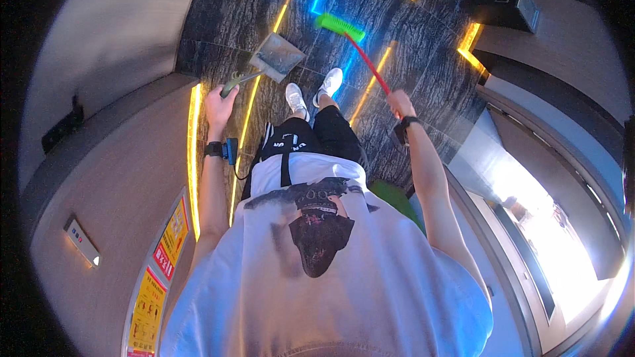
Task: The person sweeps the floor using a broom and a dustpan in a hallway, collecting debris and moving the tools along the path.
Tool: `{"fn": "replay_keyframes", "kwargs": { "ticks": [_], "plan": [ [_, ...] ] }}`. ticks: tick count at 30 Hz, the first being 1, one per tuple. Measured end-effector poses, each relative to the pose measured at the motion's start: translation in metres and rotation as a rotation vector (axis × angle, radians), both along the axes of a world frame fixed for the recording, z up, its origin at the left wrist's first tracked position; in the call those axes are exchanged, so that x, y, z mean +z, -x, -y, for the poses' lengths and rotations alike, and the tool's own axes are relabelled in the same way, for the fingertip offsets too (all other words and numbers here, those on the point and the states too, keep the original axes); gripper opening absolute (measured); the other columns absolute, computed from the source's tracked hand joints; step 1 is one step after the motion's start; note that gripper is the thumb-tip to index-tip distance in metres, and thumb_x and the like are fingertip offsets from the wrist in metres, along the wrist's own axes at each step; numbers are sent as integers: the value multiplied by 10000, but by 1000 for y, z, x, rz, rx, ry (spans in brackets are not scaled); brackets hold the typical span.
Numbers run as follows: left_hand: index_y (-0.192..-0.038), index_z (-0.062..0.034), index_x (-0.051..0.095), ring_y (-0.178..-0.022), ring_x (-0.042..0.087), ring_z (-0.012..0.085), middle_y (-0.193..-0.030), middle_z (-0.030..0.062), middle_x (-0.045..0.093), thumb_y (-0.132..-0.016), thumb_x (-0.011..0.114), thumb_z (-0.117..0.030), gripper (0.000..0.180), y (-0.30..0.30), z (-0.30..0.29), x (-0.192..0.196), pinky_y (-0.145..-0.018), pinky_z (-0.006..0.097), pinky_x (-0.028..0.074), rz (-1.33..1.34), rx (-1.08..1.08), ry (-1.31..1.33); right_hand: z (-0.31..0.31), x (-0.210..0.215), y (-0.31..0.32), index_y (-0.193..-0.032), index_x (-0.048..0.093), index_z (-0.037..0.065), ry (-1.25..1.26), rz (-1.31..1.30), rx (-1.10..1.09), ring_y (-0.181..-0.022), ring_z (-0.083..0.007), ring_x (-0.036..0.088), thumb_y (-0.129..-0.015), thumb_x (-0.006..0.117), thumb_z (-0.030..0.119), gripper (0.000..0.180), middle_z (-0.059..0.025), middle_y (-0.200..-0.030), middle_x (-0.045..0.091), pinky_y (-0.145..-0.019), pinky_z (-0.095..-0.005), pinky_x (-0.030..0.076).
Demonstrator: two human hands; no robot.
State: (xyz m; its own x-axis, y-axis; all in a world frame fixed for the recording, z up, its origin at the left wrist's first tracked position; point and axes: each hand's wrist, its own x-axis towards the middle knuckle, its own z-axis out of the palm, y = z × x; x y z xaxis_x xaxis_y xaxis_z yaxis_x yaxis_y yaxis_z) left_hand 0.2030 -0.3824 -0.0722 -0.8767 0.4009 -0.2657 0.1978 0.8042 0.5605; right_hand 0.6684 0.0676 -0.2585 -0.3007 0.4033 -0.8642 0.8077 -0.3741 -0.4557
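My left hand (220,109) is closed round the greenish handle of a dustpan (278,57). The pan's flat metallic-looking body is held out to the left ahead of my shoes. In my right hand (400,102) is the red stick of a broom (366,59). Its bright green bristle head (340,27) lies farther out, to the right of the dustpan and apart from it. The bristles look slightly blurred. Whether they touch the floor, I cannot tell.
Dark stone-patterned floor tiles (423,46) carry yellow and blue light strips. On the left runs a wall (112,178) with yellow notices (151,304). A dark box-like fixture (506,6) stands at the far right. A bright doorway (529,211) is on the right. My white shoes (329,82) stand between the tools.
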Motion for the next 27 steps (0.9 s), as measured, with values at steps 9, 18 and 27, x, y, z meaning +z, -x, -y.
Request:
{"fn": "replay_keyframes", "kwargs": {
  "ticks": [9,18,27],
  "plan": [
    [-911,-21,722,-790,670,434,-796,247,671,-851,745,-413,397,-12,100,8,-675,484,509,-25,-64,68,124,141,83,-1007,649,-85,-522,417,610,-847,-406,719,-913,659,442,535,-296,-864,703,-756,-475,577],
    [-857,2,674,-644,597,435,-671,231,607,-879,736,-412,419,-41,160,12,-608,488,450,11,85,-60,161,150,159,-681,678,-51,-107,61,220,-531,-300,702,-861,660,203,312,-190,-599,666,-517,-398,571],
    [-878,-15,683,-692,628,442,-679,228,632,-887,718,-430,417,-50,179,25,-636,513,466,18,140,44,192,151,231,-753,680,-96,-251,149,604,-553,-273,701,-864,650,161,281,-197,-625,658,-479,-395,515]
  ]
}}
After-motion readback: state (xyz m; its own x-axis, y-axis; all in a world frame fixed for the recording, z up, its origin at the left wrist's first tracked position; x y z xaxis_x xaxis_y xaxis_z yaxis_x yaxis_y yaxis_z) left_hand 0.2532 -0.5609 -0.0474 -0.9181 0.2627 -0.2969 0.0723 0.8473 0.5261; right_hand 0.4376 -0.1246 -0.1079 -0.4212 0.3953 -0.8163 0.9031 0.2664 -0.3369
